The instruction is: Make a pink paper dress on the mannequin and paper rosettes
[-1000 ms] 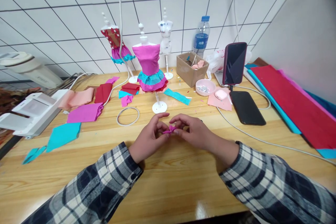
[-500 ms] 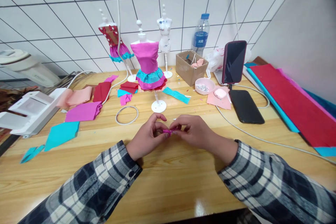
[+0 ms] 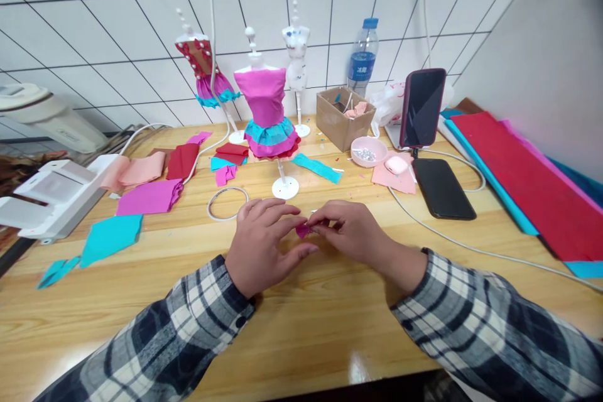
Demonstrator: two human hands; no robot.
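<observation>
Magenta scrap [image 3: 302, 232], at five o'clock from the pink-topped mannequin [image 3: 261, 97], is pinched in the right hand [image 3: 351, 231] while the left hand [image 3: 264, 244], thumb and fingers parted, curves beside it; a light, steady pinch should best avoid crumpling

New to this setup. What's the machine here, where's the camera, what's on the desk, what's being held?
There's no machine: these are a person's bare hands, in plaid sleeves. All the pictures come from one camera worn on the head, looking forward and down.

On the wooden table stand three small dress forms, the middle one in a magenta-and-turquoise dress. Around them are fabric pieces, a cardboard box, a pink bowl and a flat-lying phone.

The right hand pinches a small magenta piece. The left hand is open beside it; whether it touches is unclear.
</observation>
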